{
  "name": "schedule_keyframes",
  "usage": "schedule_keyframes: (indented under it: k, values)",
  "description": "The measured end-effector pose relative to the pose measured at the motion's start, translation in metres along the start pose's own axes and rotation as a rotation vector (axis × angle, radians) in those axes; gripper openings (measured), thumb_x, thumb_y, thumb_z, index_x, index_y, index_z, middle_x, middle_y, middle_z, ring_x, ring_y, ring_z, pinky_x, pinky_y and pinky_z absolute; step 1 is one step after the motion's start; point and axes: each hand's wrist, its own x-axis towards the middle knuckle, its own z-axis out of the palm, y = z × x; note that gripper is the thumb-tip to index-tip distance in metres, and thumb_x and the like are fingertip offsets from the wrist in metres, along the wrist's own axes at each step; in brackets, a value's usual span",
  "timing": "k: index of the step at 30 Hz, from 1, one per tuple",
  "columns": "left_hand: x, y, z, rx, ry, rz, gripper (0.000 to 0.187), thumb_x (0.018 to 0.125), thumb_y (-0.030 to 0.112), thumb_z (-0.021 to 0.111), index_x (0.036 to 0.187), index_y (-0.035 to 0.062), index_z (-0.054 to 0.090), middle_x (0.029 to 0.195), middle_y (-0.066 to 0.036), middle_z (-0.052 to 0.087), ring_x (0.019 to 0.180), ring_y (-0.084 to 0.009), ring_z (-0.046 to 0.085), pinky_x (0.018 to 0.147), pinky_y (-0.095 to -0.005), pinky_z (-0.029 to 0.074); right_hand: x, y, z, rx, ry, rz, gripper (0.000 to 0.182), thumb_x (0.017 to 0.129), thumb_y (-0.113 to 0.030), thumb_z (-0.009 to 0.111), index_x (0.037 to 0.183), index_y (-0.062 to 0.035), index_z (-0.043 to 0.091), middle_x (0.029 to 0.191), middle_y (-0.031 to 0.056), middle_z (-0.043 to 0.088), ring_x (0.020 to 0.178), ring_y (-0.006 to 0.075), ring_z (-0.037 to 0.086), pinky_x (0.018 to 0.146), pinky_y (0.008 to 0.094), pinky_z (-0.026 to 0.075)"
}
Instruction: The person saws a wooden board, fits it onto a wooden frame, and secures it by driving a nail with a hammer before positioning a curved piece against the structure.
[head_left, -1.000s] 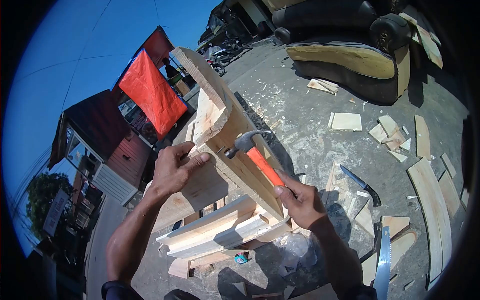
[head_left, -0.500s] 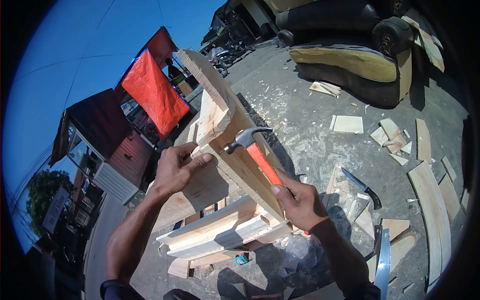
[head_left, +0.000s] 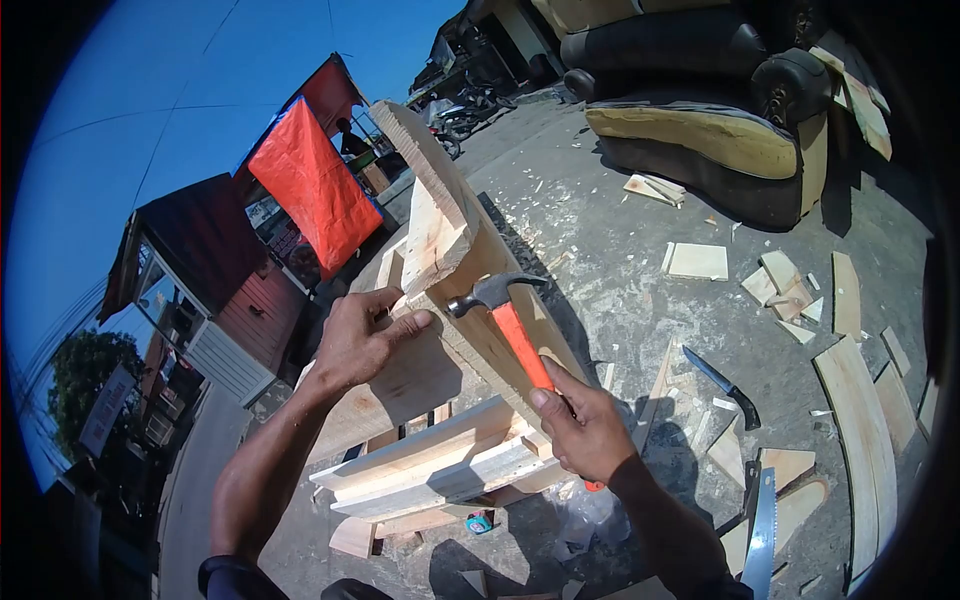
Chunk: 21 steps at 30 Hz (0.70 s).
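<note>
My right hand (head_left: 590,425) is closed round the orange handle of a claw hammer (head_left: 520,345). The hammer's dark head is by the edge of a pale wooden frame (head_left: 415,370), close to my left fingers. My left hand (head_left: 355,340) grips the frame's edge, thumb along the near face and fingers partly hidden behind the wood. Whether a nail is between those fingers I cannot make out. One rough-edged board (head_left: 425,160) of the frame rises above the left hand. Below, more joined planks (head_left: 440,480) lie in the sunlight.
On the ground at right are a knife (head_left: 720,385), a handsaw (head_left: 762,530) and long planks (head_left: 855,440) among scattered offcuts. A teal tape measure (head_left: 480,521) lies under the frame. A worn sofa (head_left: 690,140) stands at the back right.
My right hand and the hammer have shifted slightly left and down in view, and the handle is more upright. The left hand keeps its grip on the frame.
</note>
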Motion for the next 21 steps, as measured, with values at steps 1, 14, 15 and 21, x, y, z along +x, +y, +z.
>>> schedule_keyframes:
  k: [1, 14, 15, 21]
  values:
    - [-0.002, 0.002, -0.001, 0.009, -0.013, -0.002, 0.049, 0.086, 0.049, 0.075, 0.102, 0.0023, 0.076, 0.066, -0.011, 0.065, 0.061, -0.0150, 0.056, 0.061, -0.0361, 0.044, 0.000, -0.013, -0.003, 0.199, 0.144, 0.240, 0.051, 0.105, -0.031, 0.055, 0.151, -0.0096, 0.045, 0.085, 0.0038, 0.052, 0.061, 0.0106, 0.043, 0.054, 0.0250, 0.036]
    - [-0.003, 0.004, 0.000, 0.036, -0.033, -0.040, 0.050, 0.085, 0.049, 0.076, 0.107, 0.0042, 0.076, 0.075, -0.015, 0.071, 0.070, -0.0181, 0.066, 0.068, -0.0381, 0.049, 0.005, -0.025, 0.013, 0.372, -0.032, 0.170, 0.046, 0.105, -0.026, 0.056, 0.147, -0.0080, 0.051, 0.077, -0.0004, 0.057, 0.065, 0.0056, 0.053, 0.061, 0.0222, 0.047]
    - [0.001, 0.004, -0.002, 0.016, -0.018, -0.012, 0.050, 0.085, 0.049, 0.076, 0.107, 0.0045, 0.076, 0.076, -0.015, 0.071, 0.070, -0.0183, 0.066, 0.069, -0.0381, 0.049, -0.001, -0.028, -0.004, 0.170, -0.173, 0.421, 0.048, 0.105, -0.026, 0.055, 0.149, -0.0079, 0.048, 0.076, -0.0012, 0.055, 0.064, 0.0053, 0.052, 0.061, 0.0215, 0.046]
    - [-0.003, -0.005, 0.001, 0.038, -0.031, -0.020, 0.050, 0.085, 0.049, 0.076, 0.109, 0.0051, 0.076, 0.078, -0.015, 0.072, 0.070, -0.0192, 0.066, 0.068, -0.0384, 0.049, -0.009, -0.025, 0.003, 0.271, -0.124, 0.415, 0.050, 0.106, -0.029, 0.055, 0.150, -0.0073, 0.045, 0.072, -0.0026, 0.049, 0.057, 0.0030, 0.047, 0.052, 0.0203, 0.042]
